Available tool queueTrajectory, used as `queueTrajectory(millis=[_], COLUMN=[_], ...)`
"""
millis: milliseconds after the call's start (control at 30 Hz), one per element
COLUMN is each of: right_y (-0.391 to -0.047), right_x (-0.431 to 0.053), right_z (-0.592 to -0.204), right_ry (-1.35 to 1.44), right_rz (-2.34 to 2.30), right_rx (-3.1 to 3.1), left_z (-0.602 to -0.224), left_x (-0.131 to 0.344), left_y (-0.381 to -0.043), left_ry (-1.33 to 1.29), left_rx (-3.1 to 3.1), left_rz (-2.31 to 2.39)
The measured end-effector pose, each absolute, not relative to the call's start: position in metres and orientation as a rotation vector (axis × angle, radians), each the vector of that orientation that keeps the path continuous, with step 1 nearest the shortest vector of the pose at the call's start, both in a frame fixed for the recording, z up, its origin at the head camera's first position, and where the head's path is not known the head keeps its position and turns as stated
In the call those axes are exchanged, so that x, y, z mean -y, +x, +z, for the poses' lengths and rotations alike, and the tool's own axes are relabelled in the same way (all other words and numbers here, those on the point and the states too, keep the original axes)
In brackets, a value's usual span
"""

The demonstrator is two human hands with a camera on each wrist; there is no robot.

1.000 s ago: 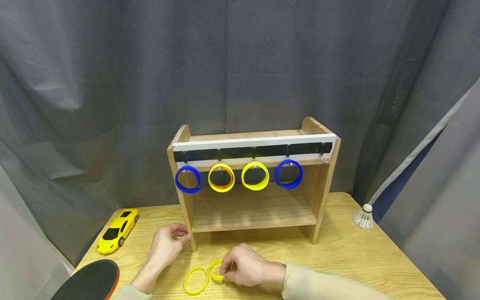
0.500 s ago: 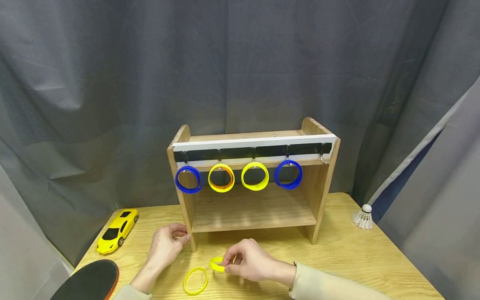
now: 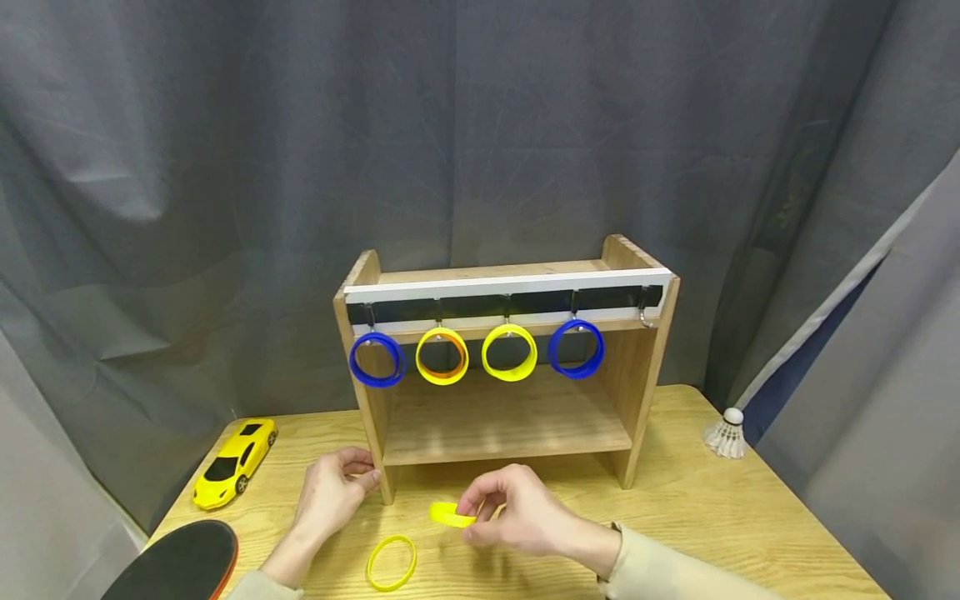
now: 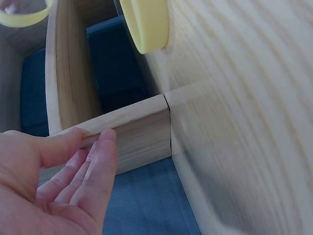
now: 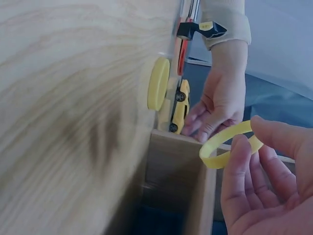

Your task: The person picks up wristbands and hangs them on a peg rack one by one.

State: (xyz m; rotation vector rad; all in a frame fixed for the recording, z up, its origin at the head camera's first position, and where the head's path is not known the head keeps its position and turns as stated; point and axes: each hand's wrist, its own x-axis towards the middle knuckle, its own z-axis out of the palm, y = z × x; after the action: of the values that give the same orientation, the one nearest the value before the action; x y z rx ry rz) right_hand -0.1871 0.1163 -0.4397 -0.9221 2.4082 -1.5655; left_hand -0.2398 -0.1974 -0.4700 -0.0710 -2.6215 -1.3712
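My right hand (image 3: 521, 512) pinches a yellow wristband (image 3: 447, 515) between thumb and fingers, above the tabletop in front of a small wooden shelf (image 3: 506, 421). In the right wrist view that wristband (image 5: 209, 152) is tilted, its far end away from the fingertips. A second yellow wristband (image 3: 389, 587) lies flat on the table, left of this hand. My left hand (image 3: 333, 496) holds the shelf's left side panel low down; in the left wrist view the thumb and fingertips grip the panel's edge (image 4: 127, 115).
Blue wristbands (image 3: 379, 382), yellow and orange ones (image 3: 442, 380), yellow ones (image 3: 510, 376) and more blue ones (image 3: 577, 372) hang from the shelf's hooks. The rightmost hook (image 3: 646, 317) is bare. A toy car (image 3: 236, 462), a table tennis bat (image 3: 176, 562) and a shuttlecock (image 3: 727, 435) lie around.
My right hand has lifted the pinched yellow wristband off the table and moved it slightly right and toward the shelf. The left hand has stayed on the side panel.
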Motion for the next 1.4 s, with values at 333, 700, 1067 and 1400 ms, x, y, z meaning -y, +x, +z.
queueTrajectory(millis=[333,700,1067,1400], right_y=[-0.181,-0.168,-0.162,-0.157], right_x=[-0.133,-0.155,-0.186,-0.223], right_z=[-0.427,-0.406,-0.378,-0.355], right_ry=[-1.025,-1.111,-1.152,-1.092], right_rz=[-1.628,-1.666,-1.800,-1.973], right_rx=[-2.508,-2.639,-2.768,-2.858], left_z=[-0.470,-0.470,-0.468,-0.469], left_x=[0.199,0.198,0.199,0.199], left_y=[-0.239,-0.240,-0.239,-0.239], left_ry=[-0.073,-0.074,-0.090,-0.091], left_rx=[2.620,2.619,2.629,2.627], left_rz=[-1.357,-1.359,-1.341,-1.328])
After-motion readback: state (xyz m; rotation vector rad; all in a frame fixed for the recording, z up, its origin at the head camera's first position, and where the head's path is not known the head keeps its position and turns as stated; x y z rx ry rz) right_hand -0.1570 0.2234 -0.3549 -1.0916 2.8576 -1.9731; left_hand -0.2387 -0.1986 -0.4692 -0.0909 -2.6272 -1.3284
